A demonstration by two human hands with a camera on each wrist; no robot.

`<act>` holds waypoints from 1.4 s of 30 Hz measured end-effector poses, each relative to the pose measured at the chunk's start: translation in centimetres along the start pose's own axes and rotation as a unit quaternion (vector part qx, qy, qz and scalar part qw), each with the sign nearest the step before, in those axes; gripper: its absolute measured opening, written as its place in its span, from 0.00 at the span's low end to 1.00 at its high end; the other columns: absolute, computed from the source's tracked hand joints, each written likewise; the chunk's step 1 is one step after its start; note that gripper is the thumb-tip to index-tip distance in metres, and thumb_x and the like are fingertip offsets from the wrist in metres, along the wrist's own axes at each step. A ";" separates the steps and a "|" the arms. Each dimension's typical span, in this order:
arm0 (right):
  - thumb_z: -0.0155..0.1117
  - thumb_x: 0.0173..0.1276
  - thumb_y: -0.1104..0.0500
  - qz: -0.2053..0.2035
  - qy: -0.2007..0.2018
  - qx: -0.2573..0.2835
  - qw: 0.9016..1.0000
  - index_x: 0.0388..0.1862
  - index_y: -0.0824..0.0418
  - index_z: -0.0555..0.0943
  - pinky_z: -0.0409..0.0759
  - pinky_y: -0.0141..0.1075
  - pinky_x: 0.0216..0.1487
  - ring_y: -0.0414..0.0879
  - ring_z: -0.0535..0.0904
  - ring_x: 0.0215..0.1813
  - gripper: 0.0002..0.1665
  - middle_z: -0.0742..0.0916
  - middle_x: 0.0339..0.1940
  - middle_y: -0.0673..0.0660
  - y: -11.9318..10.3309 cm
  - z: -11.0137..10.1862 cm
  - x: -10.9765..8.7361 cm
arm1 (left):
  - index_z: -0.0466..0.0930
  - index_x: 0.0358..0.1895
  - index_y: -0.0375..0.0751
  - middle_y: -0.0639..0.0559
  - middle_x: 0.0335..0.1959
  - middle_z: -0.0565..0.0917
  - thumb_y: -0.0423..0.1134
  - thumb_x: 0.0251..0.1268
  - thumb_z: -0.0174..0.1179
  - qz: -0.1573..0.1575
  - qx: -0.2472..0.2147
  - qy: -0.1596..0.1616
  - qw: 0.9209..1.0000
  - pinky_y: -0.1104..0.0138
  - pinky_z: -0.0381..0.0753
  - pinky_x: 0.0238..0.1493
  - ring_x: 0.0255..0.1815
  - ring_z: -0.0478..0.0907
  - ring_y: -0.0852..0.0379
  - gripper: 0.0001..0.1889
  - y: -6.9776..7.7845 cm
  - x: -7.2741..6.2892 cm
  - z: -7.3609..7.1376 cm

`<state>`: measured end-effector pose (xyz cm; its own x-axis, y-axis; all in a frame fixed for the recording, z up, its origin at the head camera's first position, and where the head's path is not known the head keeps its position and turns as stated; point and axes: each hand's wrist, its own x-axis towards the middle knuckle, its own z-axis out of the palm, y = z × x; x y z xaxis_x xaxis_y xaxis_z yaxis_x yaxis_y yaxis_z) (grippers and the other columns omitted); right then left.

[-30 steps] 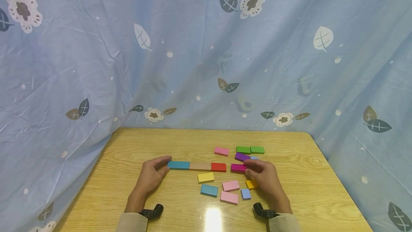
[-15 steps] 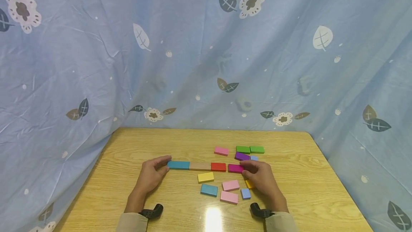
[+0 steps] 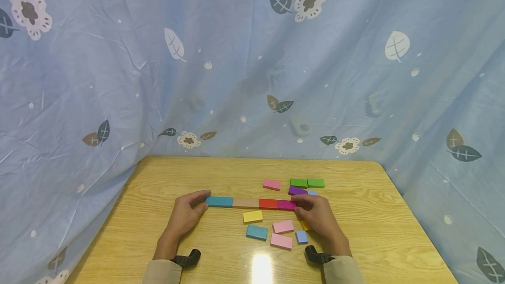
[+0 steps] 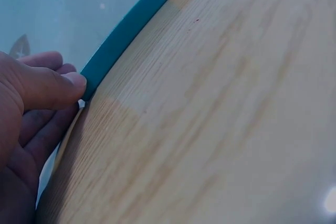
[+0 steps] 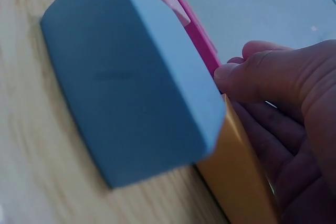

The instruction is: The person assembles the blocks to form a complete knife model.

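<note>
A straight row lies on the table: a teal block [image 3: 219,202], a bare wood-coloured block [image 3: 246,203], a red block [image 3: 268,204] and a magenta block [image 3: 286,205], end to end. At the row's left end my left hand [image 3: 187,213] pinches the teal block between thumb and fingers; its thumb [image 4: 75,83] lies at the block's near corner in the left wrist view. My right hand [image 3: 318,216] pinches the magenta block's right end and hides that end. A yellow-orange block [image 5: 236,171] lies under the right hand, partly covered.
In front of the row lie a yellow block [image 3: 252,217], a second teal block [image 3: 257,232], two pink blocks [image 3: 283,227] and a small light-blue block [image 3: 301,237]. Behind it are a pink block [image 3: 272,185], two green blocks [image 3: 298,183] and a purple block [image 3: 297,191].
My right hand has slid the magenta block leftward, and the gap to the red block has closed. The left hand has stayed at the teal block's end.
</note>
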<state>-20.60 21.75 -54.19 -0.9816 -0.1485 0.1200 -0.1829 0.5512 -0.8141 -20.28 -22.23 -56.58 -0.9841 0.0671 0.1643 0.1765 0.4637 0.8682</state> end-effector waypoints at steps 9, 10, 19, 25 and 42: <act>0.77 0.69 0.69 -0.003 0.005 -0.024 1.000 0.55 0.50 0.94 0.89 0.34 0.60 0.47 0.91 0.60 0.19 0.94 0.55 0.48 -0.3 0.0 0.3 | 0.87 0.68 0.43 0.46 0.66 0.89 0.25 0.72 0.70 0.007 0.000 0.002 1.000 0.48 0.84 0.72 0.69 0.86 0.43 0.24 0.4 0.2 -0.1; 0.77 0.69 0.69 -0.003 0.005 -0.023 1.000 0.55 0.50 0.94 0.89 0.34 0.60 0.47 0.91 0.59 0.19 0.94 0.55 0.48 -0.3 0.0 0.3 | 0.87 0.68 0.43 0.46 0.65 0.89 0.25 0.72 0.70 0.007 0.000 0.002 1.000 0.48 0.84 0.72 0.69 0.86 0.43 0.24 0.4 0.2 -0.1; 0.77 0.69 0.69 0.002 0.004 -0.020 1.000 0.54 0.51 0.94 0.90 0.33 0.57 0.46 0.91 0.57 0.19 0.94 0.55 0.50 -0.5 0.0 0.2 | 0.87 0.68 0.43 0.47 0.65 0.90 0.26 0.72 0.70 0.005 0.000 0.004 1.000 0.48 0.84 0.72 0.69 0.86 0.44 0.24 0.4 0.1 -0.1; 0.77 0.70 0.69 0.000 0.003 0.013 1.000 0.58 0.56 0.93 0.92 0.34 0.57 0.50 0.92 0.58 0.19 0.94 0.55 0.54 -0.4 -0.5 -0.1 | 0.88 0.68 0.44 0.48 0.65 0.90 0.26 0.72 0.71 0.003 0.003 0.007 1.000 0.48 0.84 0.72 0.69 0.86 0.44 0.24 0.3 0.1 -0.1; 0.78 0.74 0.60 0.014 0.003 0.065 0.998 0.63 0.63 0.89 0.89 0.26 0.58 0.42 0.92 0.58 0.21 0.93 0.59 0.62 2.5 -5.9 -4.3 | 0.87 0.68 0.43 0.47 0.65 0.90 0.25 0.72 0.71 0.004 0.002 0.004 1.000 0.49 0.84 0.72 0.69 0.86 0.44 0.24 0.2 0.0 0.0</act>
<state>-17.21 28.63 -53.43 -0.9865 -0.1294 0.1004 -0.1482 0.4445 -0.8834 -20.20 -22.17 -56.41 -0.9824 0.0646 0.1754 0.1851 0.4672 0.8646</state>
